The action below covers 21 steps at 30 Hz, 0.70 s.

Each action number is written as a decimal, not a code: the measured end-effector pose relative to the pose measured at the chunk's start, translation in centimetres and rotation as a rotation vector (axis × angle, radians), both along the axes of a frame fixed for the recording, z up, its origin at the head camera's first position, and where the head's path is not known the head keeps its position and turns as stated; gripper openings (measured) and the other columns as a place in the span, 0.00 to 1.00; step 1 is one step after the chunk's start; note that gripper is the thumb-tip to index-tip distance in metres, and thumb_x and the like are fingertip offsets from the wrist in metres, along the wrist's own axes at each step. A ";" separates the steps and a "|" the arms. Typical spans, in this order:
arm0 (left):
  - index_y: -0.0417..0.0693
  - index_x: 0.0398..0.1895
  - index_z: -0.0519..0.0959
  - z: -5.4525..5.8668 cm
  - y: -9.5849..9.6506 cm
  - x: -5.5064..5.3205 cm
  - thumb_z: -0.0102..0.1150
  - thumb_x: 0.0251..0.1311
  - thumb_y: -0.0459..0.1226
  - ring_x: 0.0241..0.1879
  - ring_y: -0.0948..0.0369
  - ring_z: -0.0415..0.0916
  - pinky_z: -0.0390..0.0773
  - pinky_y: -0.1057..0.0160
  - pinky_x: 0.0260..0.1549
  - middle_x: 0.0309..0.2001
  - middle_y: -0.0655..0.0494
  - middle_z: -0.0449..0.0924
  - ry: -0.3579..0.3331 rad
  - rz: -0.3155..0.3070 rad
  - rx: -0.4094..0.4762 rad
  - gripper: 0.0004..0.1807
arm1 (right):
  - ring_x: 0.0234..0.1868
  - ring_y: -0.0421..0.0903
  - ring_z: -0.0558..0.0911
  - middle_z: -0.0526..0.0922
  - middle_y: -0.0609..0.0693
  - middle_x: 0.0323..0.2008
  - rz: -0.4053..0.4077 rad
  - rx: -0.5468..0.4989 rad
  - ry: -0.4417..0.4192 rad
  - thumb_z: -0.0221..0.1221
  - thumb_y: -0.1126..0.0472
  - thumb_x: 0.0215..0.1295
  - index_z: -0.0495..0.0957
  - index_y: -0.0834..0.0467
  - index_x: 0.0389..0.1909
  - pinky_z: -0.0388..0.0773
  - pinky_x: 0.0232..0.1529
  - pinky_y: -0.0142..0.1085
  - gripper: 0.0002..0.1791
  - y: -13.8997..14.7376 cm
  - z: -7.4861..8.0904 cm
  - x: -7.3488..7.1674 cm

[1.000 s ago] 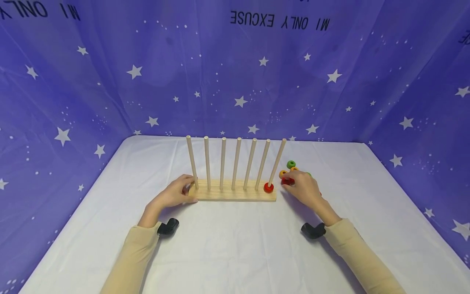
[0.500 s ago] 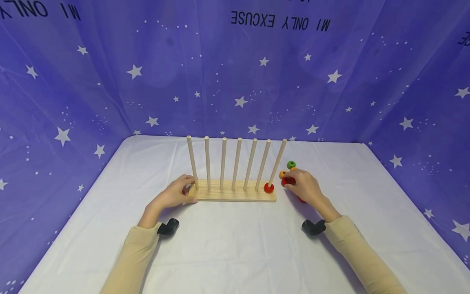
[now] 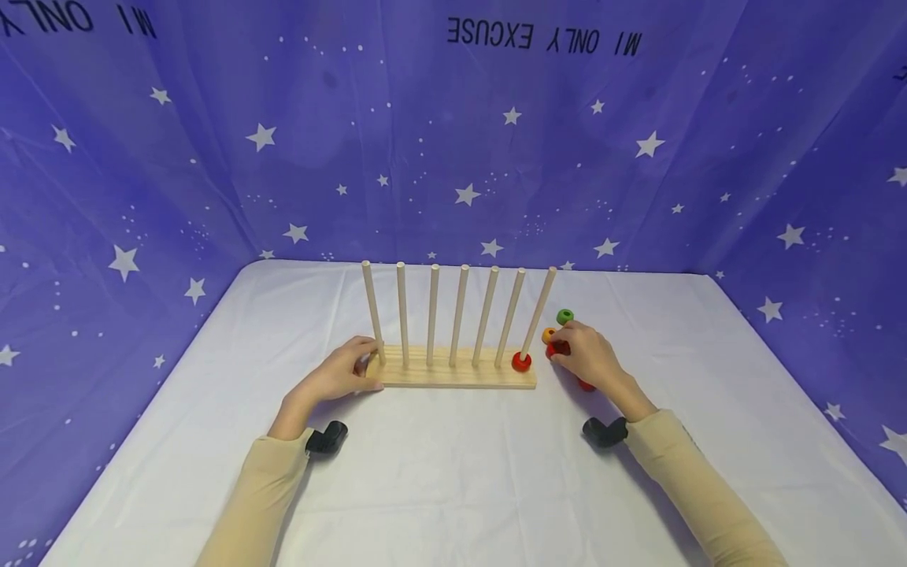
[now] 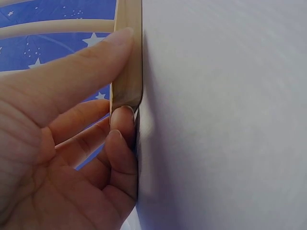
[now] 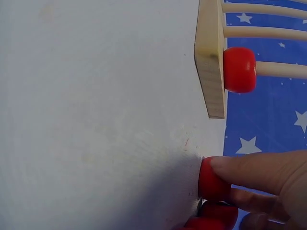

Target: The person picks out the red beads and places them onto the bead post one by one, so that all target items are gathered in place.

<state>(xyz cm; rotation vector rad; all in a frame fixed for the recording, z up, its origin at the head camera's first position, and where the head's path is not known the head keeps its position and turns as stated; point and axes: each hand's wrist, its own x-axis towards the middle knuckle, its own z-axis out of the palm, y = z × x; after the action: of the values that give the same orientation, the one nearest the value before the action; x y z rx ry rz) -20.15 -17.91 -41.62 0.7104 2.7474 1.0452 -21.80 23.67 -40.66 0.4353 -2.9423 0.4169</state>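
Note:
A wooden peg stand [image 3: 453, 379] has a row of several upright pegs on a flat base. My left hand [image 3: 338, 375] grips its left end; in the left wrist view the thumb lies on the front edge and fingers behind. At the foot of the rightmost peg sits a red bead [image 5: 240, 70]. Right of the stand, my right hand [image 3: 592, 362] pinches another red bead [image 5: 211, 181] low on the table, thumb on the near side. More red beads [image 5: 218, 213] lie right beside it. The hand partly hides the bead group in the head view.
An orange bead [image 3: 549, 335] lies just beyond the right fingertips, and a green bead [image 3: 564, 316] farther back. Another red bead [image 3: 586, 386] shows below the right hand. White cloth covers the table [image 3: 453, 480]; a purple starred curtain [image 3: 397, 157] surrounds its back and sides.
My right hand has shifted slightly, covering an orange and a green bead seen earlier; a red bead now shows below it. My left hand stays on the stand. The head view shifts a little.

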 end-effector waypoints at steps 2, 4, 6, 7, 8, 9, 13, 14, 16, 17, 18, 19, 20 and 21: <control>0.27 0.62 0.64 0.0 0.0 0.0 0.68 0.49 0.36 0.30 0.61 0.67 0.68 0.72 0.27 0.58 0.36 0.67 -0.002 0.004 -0.002 0.39 | 0.41 0.56 0.81 0.84 0.59 0.42 0.006 0.006 -0.008 0.69 0.64 0.48 0.83 0.61 0.43 0.78 0.45 0.52 0.18 0.0 0.0 0.0; 0.27 0.63 0.64 0.0 0.0 0.0 0.68 0.49 0.37 0.31 0.62 0.67 0.68 0.72 0.27 0.59 0.36 0.67 -0.003 0.004 -0.008 0.39 | 0.41 0.56 0.81 0.85 0.58 0.41 0.008 0.009 -0.019 0.69 0.64 0.47 0.84 0.60 0.43 0.78 0.44 0.52 0.18 0.0 0.0 0.0; 0.28 0.63 0.64 0.1 0.0 0.1 0.68 0.50 0.37 0.31 0.61 0.68 0.68 0.71 0.27 0.59 0.36 0.66 -0.010 0.007 -0.011 0.39 | 0.41 0.55 0.81 0.85 0.58 0.41 0.007 0.011 -0.029 0.69 0.64 0.48 0.84 0.59 0.43 0.78 0.44 0.51 0.18 0.1 0.1 -0.1; 0.28 0.63 0.64 0.1 0.0 0.0 0.68 0.49 0.37 0.31 0.61 0.68 0.68 0.72 0.27 0.60 0.35 0.66 -0.013 0.009 -0.012 0.39 | 0.41 0.55 0.81 0.85 0.58 0.42 0.005 0.012 -0.033 0.69 0.63 0.48 0.84 0.59 0.43 0.78 0.43 0.51 0.18 0.1 0.1 -0.1; 0.28 0.63 0.64 0.1 0.0 0.1 0.68 0.50 0.37 0.31 0.61 0.68 0.68 0.71 0.27 0.60 0.35 0.66 -0.015 0.005 -0.011 0.39 | 0.40 0.55 0.81 0.85 0.59 0.42 0.003 0.013 -0.037 0.69 0.63 0.48 0.84 0.59 0.43 0.78 0.43 0.51 0.18 0.1 0.1 -0.1; 0.28 0.63 0.63 0.1 0.0 0.0 0.68 0.50 0.37 0.31 0.61 0.68 0.68 0.71 0.27 0.60 0.35 0.66 -0.015 0.006 -0.010 0.39 | 0.40 0.55 0.81 0.85 0.59 0.42 0.000 0.015 -0.039 0.69 0.63 0.48 0.84 0.59 0.43 0.78 0.43 0.51 0.18 0.1 0.1 -0.1; 0.28 0.63 0.64 0.1 0.0 0.0 0.68 0.49 0.36 0.31 0.61 0.67 0.68 0.71 0.26 0.60 0.35 0.66 -0.014 0.005 -0.006 0.39 | 0.38 0.54 0.80 0.85 0.59 0.41 -0.003 0.024 -0.044 0.69 0.62 0.49 0.84 0.59 0.43 0.79 0.40 0.51 0.17 0.1 0.2 -0.1; 0.28 0.63 0.64 0.1 -0.1 0.0 0.68 0.49 0.36 0.31 0.61 0.67 0.68 0.71 0.26 0.60 0.35 0.65 -0.012 0.000 -0.004 0.39 | 0.38 0.54 0.80 0.85 0.59 0.41 -0.003 0.026 -0.044 0.69 0.62 0.48 0.84 0.59 0.43 0.79 0.40 0.50 0.17 0.1 0.2 -0.2; 0.28 0.63 0.64 0.0 -0.1 -0.1 0.68 0.49 0.36 0.31 0.61 0.68 0.69 0.71 0.26 0.60 0.34 0.65 -0.010 -0.002 -0.003 0.38 | 0.38 0.53 0.80 0.85 0.59 0.41 -0.002 0.029 -0.045 0.69 0.62 0.48 0.84 0.59 0.43 0.79 0.40 0.50 0.17 0.1 0.2 -0.2; 0.28 0.63 0.64 0.0 -0.1 -0.1 0.68 0.49 0.35 0.30 0.61 0.68 0.69 0.71 0.26 0.60 0.34 0.65 -0.011 -0.001 -0.001 0.38 | 0.38 0.53 0.80 0.85 0.59 0.41 -0.002 0.031 -0.045 0.69 0.62 0.48 0.84 0.59 0.43 0.79 0.40 0.50 0.17 0.1 0.2 -0.2; 0.28 0.63 0.64 0.0 -0.1 -0.1 0.68 0.49 0.36 0.30 0.61 0.68 0.69 0.71 0.26 0.60 0.34 0.65 -0.010 -0.002 -0.003 0.38 | 0.38 0.53 0.80 0.85 0.58 0.41 -0.004 0.032 -0.046 0.69 0.62 0.48 0.84 0.59 0.43 0.79 0.40 0.50 0.17 0.1 0.2 -0.1; 0.28 0.63 0.64 0.0 -0.1 -0.1 0.68 0.49 0.36 0.31 0.61 0.68 0.69 0.71 0.26 0.60 0.34 0.65 -0.008 -0.001 -0.003 0.38 | 0.38 0.53 0.80 0.85 0.58 0.41 -0.004 0.032 -0.047 0.69 0.62 0.48 0.84 0.59 0.43 0.79 0.40 0.50 0.17 0.1 0.2 -0.1; 0.28 0.63 0.64 0.0 -0.1 -0.1 0.68 0.49 0.36 0.31 0.61 0.68 0.69 0.71 0.26 0.60 0.34 0.65 -0.009 -0.002 -0.003 0.38 | 0.38 0.53 0.80 0.85 0.58 0.41 -0.006 0.031 -0.049 0.69 0.61 0.49 0.84 0.59 0.43 0.79 0.40 0.50 0.17 0.1 0.2 -0.1; 0.28 0.63 0.64 0.0 -0.1 -0.1 0.68 0.49 0.36 0.31 0.61 0.68 0.69 0.71 0.26 0.60 0.34 0.65 -0.010 0.001 -0.004 0.38 | 0.37 0.53 0.80 0.85 0.58 0.40 -0.007 0.030 -0.051 0.69 0.61 0.49 0.84 0.59 0.43 0.79 0.40 0.50 0.17 0.1 0.2 0.0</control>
<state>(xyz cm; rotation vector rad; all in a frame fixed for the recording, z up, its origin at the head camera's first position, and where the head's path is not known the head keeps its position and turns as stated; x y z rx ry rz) -20.27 -18.02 -41.65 0.7017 2.7403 1.0404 -21.83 23.77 -40.46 0.4240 -3.0021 0.3885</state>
